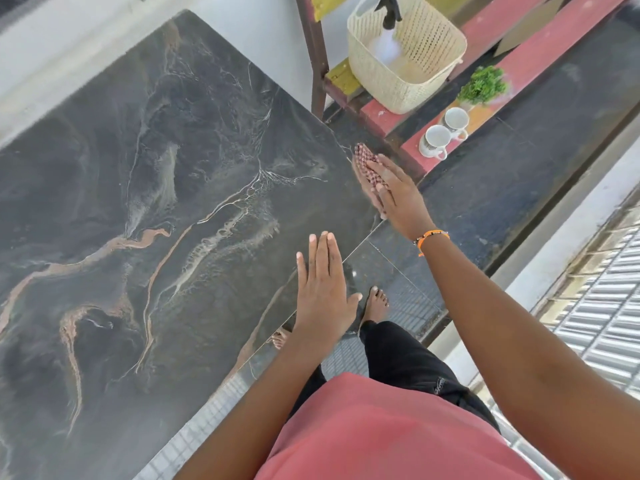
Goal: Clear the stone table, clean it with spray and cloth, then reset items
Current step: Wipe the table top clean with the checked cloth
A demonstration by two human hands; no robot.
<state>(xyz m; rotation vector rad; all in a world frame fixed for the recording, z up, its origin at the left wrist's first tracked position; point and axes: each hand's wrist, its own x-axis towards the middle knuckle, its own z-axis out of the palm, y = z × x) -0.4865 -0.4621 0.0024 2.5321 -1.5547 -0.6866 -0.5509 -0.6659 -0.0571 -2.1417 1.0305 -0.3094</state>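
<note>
Now wiping the table's far edge

Nearest, the left hand (323, 289) lies flat on the dark veined stone table (156, 209), fingers pressed together, probably as a brace; beyond it the right hand (394, 192), fingers together, presses a red checked cloth (367, 161) onto the table's edge; past that edge, cleared for cleaning, stand two white mugs (443, 136), a small green plant (483, 85) and a cream woven basket (405, 57) holding the spray bottle (389, 15).

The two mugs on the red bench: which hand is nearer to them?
Right. The right hand presses a cloth at the table's edge, just short of the mugs. The left hand lies flat on the table, closer to the person's body and farther away.
</note>
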